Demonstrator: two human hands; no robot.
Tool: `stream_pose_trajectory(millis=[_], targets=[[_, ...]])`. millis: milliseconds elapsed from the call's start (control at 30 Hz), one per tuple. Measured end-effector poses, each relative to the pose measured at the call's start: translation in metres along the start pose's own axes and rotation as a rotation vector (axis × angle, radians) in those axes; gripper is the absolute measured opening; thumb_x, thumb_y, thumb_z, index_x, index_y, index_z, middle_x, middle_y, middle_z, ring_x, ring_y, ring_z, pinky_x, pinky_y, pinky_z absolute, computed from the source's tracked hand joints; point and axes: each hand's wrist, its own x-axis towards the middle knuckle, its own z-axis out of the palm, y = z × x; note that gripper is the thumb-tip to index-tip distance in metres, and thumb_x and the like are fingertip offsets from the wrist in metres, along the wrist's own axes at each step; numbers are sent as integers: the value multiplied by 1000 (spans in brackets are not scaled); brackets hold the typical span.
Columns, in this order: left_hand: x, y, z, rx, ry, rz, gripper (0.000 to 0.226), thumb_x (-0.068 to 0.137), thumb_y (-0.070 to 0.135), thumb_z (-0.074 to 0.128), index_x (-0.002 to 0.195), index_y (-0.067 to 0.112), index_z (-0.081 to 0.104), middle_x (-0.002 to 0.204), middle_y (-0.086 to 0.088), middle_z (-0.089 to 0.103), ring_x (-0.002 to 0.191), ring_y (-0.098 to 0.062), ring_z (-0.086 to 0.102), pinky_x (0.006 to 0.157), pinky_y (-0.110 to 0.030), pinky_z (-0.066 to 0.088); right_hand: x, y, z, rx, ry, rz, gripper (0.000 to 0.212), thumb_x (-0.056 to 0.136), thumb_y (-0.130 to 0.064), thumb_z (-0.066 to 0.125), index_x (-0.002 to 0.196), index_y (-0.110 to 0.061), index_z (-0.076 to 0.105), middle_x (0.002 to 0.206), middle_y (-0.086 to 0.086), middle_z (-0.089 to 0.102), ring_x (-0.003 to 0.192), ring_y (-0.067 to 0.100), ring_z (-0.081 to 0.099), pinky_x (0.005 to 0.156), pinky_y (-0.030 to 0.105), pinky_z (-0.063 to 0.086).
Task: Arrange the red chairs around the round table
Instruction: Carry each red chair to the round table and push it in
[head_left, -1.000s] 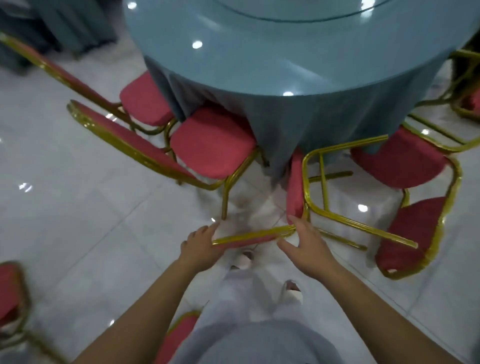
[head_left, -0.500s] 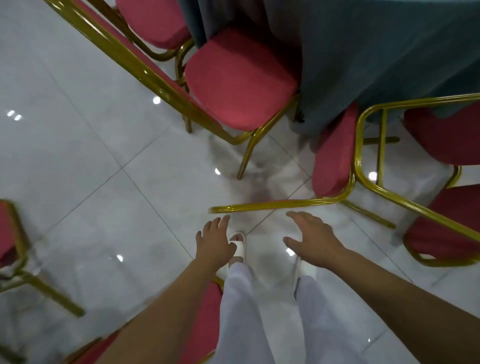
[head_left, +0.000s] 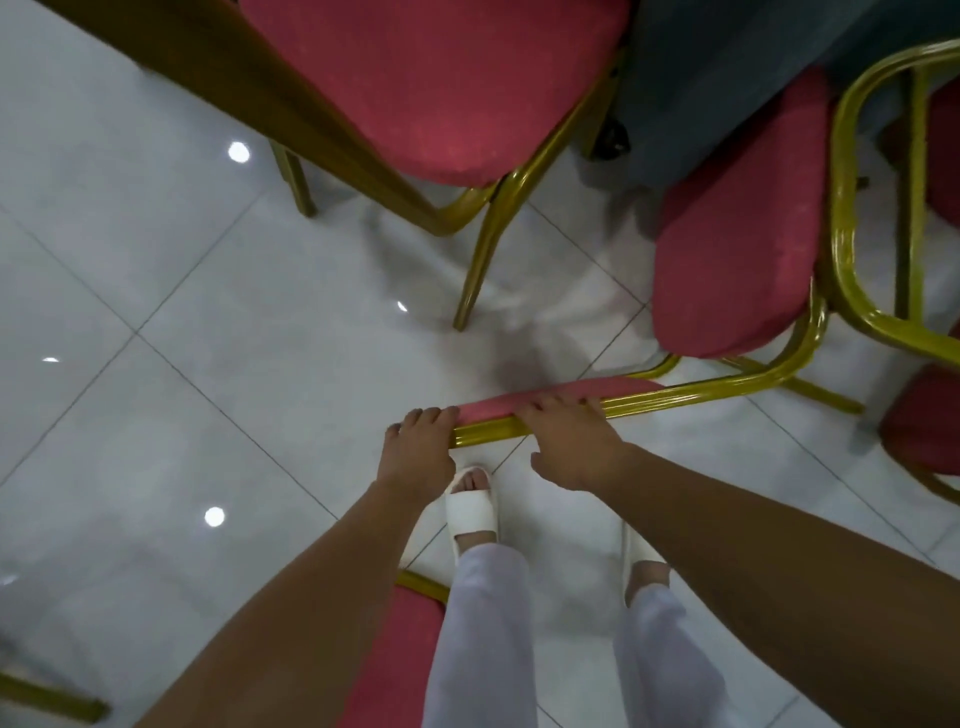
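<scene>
Over the pale tiled floor (head_left: 156, 364), at the hem of the grey-blue cloth (head_left: 727, 78), an upright chair (head_left: 441, 78) stands at top. The tipped chair (head_left: 737, 223) lies just right of it, its seat on edge against the cloth and its back stretched low toward the person's feet. It looks like a stiff, fairly light tube frame with soft padding and a glossy finish that may be slick, so the back's gold rail (head_left: 701, 396) seems the sound place to lift. The left hand (head_left: 415, 452) and right hand (head_left: 576, 447) both have their fingers curled over that rail, close together.
</scene>
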Motion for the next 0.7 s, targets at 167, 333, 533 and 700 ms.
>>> stream_pose_trajectory(millis=[167, 333, 533, 700], targets=[[17, -10, 6, -28, 11, 52, 48, 91, 11, 49, 135, 29, 53, 112, 0, 66, 97, -23, 64, 83, -35, 53, 17, 9, 10, -13, 21, 58, 57, 88, -18, 58, 141, -28, 42, 139, 4, 52, 128, 29, 46, 110, 49, 28], [-17, 10, -23, -7, -43, 60, 49, 92, 10, 49, 134, 32, 56, 110, -1, 68, 97, -24, 65, 80, -31, 52, -19, 5, 2, -1, 79, 114, 56, 85, -16, 56, 138, -27, 44, 136, 4, 55, 127, 29, 47, 111, 49, 26], [-142, 69, -101, 117, -81, 138, 32, 93, 18, 52, 120, 32, 61, 95, 2, 67, 81, -21, 62, 71, -31, 43, -140, -19, -45, -21, 88, 120, 53, 86, -24, 58, 137, -32, 46, 135, 1, 56, 125, 29, 48, 109, 54, 27], [-274, 120, -189, 160, 102, 228, 23, 89, 19, 52, 107, 29, 63, 74, 5, 56, 62, -17, 47, 67, -30, 31, -253, -50, -107, 33, 220, 9, 41, 83, -20, 58, 122, -34, 63, 111, -4, 64, 102, 24, 59, 92, 41, 42]])
